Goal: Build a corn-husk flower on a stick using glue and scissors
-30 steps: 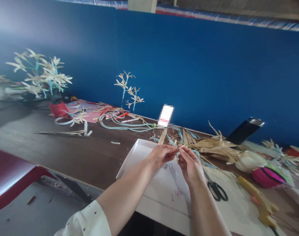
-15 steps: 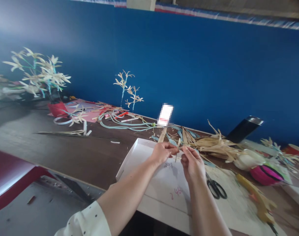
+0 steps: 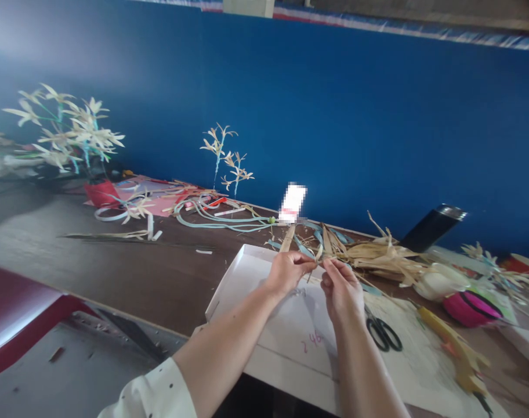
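My left hand point(image 3: 290, 271) and my right hand point(image 3: 341, 283) meet fingertip to fingertip above a shallow white box lid point(image 3: 234, 284). Pinched between them is a small piece of dried husk point(image 3: 319, 253), pale tan, with a thin end sticking up and another pointing down. Both hands are closed on it; its full shape is hidden by my fingers. Small scraps point(image 3: 299, 292) lie in the lid below, near handwritten pink digits. Just beyond my fingers spreads a heap of dried husks point(image 3: 373, 255) mixed with blue strips. Black-handled scissors point(image 3: 384, 335) lie right of my right forearm.
A yellow glue gun point(image 3: 453, 351) and a pink pouch point(image 3: 471, 309) lie at the right. Behind them leans a dark flask point(image 3: 434, 227). A phone point(image 3: 293, 203) stands at the back. Coiled pale tubing point(image 3: 203, 223) and husk flowers in a red pot point(image 3: 101, 193) are leftward.
The husk piece has turned slightly between my fingertips; its upper and lower ends sit at a different angle. Both hands stay almost in place.
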Available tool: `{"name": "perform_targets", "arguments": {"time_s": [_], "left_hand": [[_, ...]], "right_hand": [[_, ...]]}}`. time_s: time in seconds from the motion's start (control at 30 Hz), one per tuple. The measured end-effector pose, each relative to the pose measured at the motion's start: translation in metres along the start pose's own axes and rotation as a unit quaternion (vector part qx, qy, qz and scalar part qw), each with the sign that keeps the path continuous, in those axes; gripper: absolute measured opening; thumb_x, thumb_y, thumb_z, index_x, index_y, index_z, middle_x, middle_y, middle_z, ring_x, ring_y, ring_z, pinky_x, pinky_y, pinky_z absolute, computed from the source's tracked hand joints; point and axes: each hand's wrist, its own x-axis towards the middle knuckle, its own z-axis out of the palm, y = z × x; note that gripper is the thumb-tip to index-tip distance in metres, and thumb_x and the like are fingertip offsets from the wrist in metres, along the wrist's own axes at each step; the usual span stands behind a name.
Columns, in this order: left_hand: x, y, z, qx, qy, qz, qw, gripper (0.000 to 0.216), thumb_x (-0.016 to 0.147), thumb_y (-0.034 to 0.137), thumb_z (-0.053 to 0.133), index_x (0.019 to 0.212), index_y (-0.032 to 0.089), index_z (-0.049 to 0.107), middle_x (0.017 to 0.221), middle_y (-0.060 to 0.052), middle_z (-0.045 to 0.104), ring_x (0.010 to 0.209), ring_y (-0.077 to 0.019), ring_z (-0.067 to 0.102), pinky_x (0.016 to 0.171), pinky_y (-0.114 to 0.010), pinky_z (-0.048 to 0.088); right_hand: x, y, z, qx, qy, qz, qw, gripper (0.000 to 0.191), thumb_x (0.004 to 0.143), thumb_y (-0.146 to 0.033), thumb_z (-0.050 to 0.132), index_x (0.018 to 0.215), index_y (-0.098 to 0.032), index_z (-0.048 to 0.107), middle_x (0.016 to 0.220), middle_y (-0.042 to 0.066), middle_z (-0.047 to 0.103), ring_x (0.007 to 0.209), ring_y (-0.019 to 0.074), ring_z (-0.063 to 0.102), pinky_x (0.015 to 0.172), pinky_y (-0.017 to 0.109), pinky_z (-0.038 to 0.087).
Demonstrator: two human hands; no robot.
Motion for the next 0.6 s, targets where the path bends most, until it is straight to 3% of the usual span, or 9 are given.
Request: {"name": "perform_targets", "arguments": {"time_s": [0.6], "left_hand": [[-0.0001,-0.0011,0.0009,-0.009,-0.003,-0.003,1.000,0.028,0.066,0.037,0.072,0.081,0.014,0.073,0.075,-0.005,0.069,0.068,-0.0140,0.059,0.064,-0.024,0.044]], "right_hand": [[-0.0024,-0.0033,0.0016,-0.005,-0.017,0.008,1.000,0.031,0.057,-0.034,0.082,0.076,-0.018,0.064,0.054,-0.006,0.048,0.043,0.0035,0.031,0.039,0.019,0.021]]}}
